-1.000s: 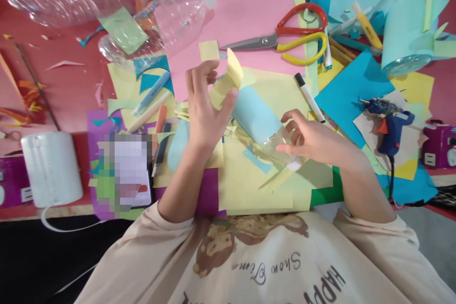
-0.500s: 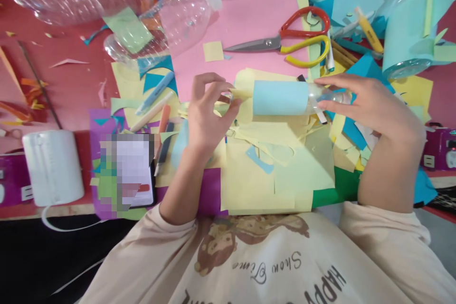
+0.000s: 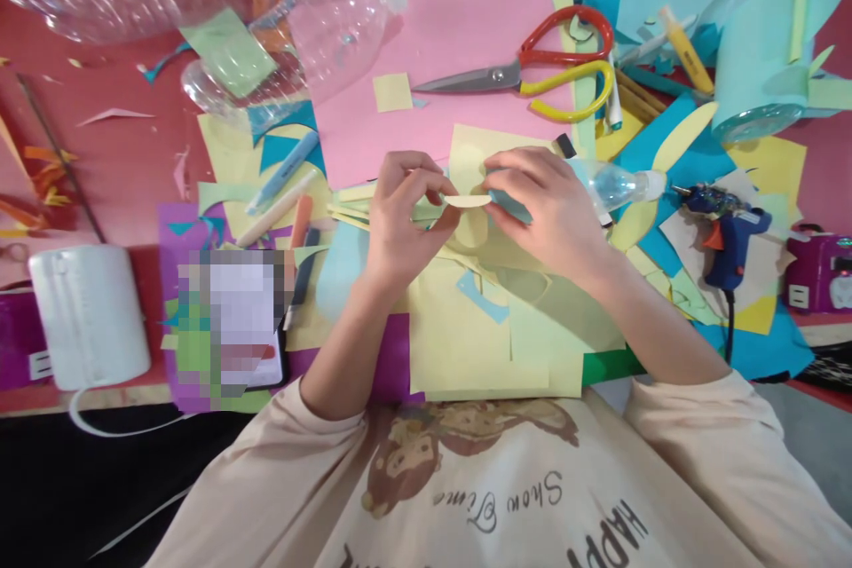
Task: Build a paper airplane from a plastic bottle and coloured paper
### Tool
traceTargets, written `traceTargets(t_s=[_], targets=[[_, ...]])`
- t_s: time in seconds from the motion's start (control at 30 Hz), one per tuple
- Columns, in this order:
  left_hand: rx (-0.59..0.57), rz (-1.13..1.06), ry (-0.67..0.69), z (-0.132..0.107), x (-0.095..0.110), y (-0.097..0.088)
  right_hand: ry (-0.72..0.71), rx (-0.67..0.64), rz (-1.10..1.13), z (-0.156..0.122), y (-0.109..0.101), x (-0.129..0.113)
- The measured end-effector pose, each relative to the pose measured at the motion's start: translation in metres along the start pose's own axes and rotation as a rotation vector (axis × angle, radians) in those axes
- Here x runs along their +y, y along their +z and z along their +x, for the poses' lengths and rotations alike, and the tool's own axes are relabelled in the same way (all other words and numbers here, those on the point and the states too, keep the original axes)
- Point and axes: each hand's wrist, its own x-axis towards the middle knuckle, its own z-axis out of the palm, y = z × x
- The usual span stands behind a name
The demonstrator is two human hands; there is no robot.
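My left hand (image 3: 407,222) is closed, pinching one end of a small yellow paper piece (image 3: 467,201) seen edge-on. The other end is between the closed thumb and fingers of my right hand (image 3: 549,209). Beneath my right hand lies a small clear plastic bottle (image 3: 609,185) on its side, its white cap pointing right. Its light-blue paper wrap is mostly covered by that hand. Beside the cap are a yellow paper petal (image 3: 685,138) and a second one (image 3: 635,224) below it.
Scissors (image 3: 499,77) with red and yellow handles lie on pink paper (image 3: 466,9). A blue glue gun (image 3: 729,244) rests at the right. Large clear bottles (image 3: 352,22) lie at the back, a blue-wrapped bottle (image 3: 765,53) stands back right, and a phone (image 3: 249,311) sits left.
My right hand has left the bottle's neck and moved left to the yellow paper piece. My left hand has shifted slightly right. The glue gun and petals now show.
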Motion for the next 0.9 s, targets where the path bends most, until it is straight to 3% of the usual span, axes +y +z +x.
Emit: traceTargets(t_s=[0.27,0.9], targets=[[-0.067,-0.248,-0.070,0.001,-0.005,-0.001,-0.033,0.064,0.011,0.000,0.006,0.002],[-0.042,-0.147,0.065,0.002,0.000,0.001,-0.143,0.000,0.019,-0.006,0.002,0.006]])
